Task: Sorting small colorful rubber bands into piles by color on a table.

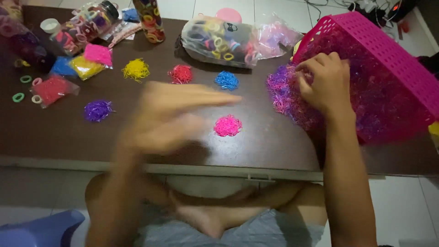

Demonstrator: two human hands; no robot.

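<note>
A low, dark brown surface (256, 146) stands on a floor of pale tiles (292, 11). Black cables (366, 9) lie on the floor beyond it. A blue plastic stool (36, 231) sits nearby.

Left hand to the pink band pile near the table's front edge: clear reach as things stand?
Probably yes. The left hand, motion-blurred, hovers just left of the pink pile, with only bare table between them. The right hand is off in the mixed bands spilling from the pink basket.
</note>
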